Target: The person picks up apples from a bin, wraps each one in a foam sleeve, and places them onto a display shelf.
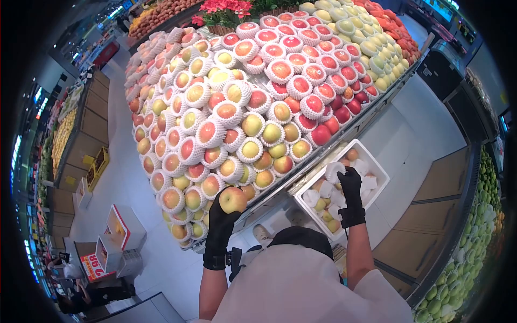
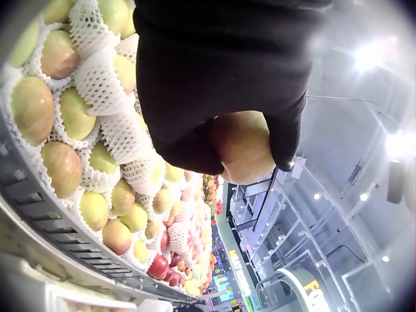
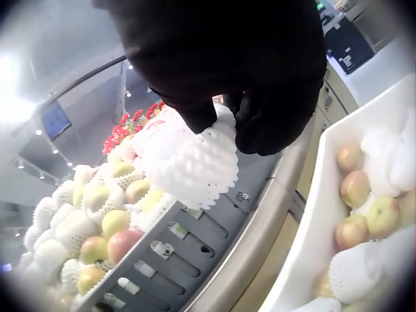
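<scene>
My black-gloved left hand (image 1: pixel 219 223) grips a yellow-red apple (image 1: pixel 233 199) at the front edge of the apple pile; in the left wrist view the fingers and thumb curl round the same apple (image 2: pixel 244 148), which has no foam net. Over the white box, my gloved right hand (image 1: pixel 351 195) pinches a white foam net (image 1: pixel 335 171). In the right wrist view this net (image 3: pixel 195 162) hangs from the fingertips, with no apple visible in it.
A white foam box (image 1: pixel 383 175) holding apples and loose nets stands beside the display's metal edge (image 3: pixel 188 260). Netted apples (image 1: pixel 208 132) are heaped on the display. Red flowers (image 1: pixel 226 6) stand behind; white crates (image 1: pixel 125 229) lie at the left.
</scene>
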The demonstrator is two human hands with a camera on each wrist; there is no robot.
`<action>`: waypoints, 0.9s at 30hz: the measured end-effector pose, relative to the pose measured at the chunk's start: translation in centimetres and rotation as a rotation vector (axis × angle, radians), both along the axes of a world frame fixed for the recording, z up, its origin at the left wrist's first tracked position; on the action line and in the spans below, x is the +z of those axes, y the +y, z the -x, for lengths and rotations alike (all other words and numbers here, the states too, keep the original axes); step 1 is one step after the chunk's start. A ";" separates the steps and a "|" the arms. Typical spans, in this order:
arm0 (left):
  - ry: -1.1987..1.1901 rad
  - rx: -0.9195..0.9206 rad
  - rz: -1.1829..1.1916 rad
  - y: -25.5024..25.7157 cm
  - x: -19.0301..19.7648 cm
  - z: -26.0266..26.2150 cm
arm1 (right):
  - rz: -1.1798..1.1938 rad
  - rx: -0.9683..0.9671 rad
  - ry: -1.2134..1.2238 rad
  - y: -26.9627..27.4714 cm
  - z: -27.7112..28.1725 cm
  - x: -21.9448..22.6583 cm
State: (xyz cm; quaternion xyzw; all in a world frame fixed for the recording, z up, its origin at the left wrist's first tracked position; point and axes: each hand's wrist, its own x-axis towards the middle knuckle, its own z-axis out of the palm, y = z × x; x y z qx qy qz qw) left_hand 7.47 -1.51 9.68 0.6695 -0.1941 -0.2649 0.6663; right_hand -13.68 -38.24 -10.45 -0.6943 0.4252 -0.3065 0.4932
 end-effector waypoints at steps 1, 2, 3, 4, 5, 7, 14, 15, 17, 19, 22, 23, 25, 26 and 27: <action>-0.008 -0.011 -0.006 0.3 0.1 -0.1 | -0.019 0.023 0.002 0.4 -0.9 1.2; 0.043 -0.038 -0.008 0.9 -0.9 -0.5 | -0.039 0.045 0.004 0.8 -1.8 2.2; 0.098 -0.046 0.058 1.2 -1.7 -0.7 | -0.059 0.067 0.007 1.2 -2.7 3.2; 0.153 -0.054 0.124 1.4 -2.3 -0.9 | -0.057 0.087 0.061 2.7 -3.8 7.0; 0.207 -0.063 0.191 1.6 -2.6 -1.1 | 0.003 0.094 0.049 3.4 -4.8 7.4; 0.249 -0.063 0.217 1.9 -2.5 -1.2 | 0.271 0.224 0.256 4.8 -6.6 10.2; 0.262 -0.105 0.202 1.8 -1.3 -1.2 | 0.428 0.344 0.217 11.7 -12.5 15.9; 0.296 -0.121 0.211 1.9 -1.7 -1.2 | 0.412 0.368 0.208 12.6 -13.1 16.7; 0.362 -0.158 0.229 2.1 -3.2 -1.6 | 0.457 0.403 0.169 14.2 -14.2 16.3; 0.265 -0.158 0.149 2.1 -3.2 -1.6 | 0.473 0.442 0.224 16.3 -14.9 17.0; 0.307 -0.140 0.218 1.5 -1.5 -0.8 | 0.518 0.485 0.189 19.1 -15.7 17.6; 0.328 -0.148 0.209 1.4 -1.2 -1.0 | 0.490 0.502 0.132 19.8 -15.8 18.1; 0.348 -0.156 0.189 1.7 -1.4 -1.3 | 0.427 0.538 0.074 20.2 -15.8 18.3; 0.347 -0.157 0.179 2.0 -2.1 -1.6 | 0.395 0.554 0.045 20.4 -15.9 18.4; 0.339 -0.157 0.173 2.0 -2.4 -1.8 | 0.360 0.564 0.062 20.5 -15.9 18.6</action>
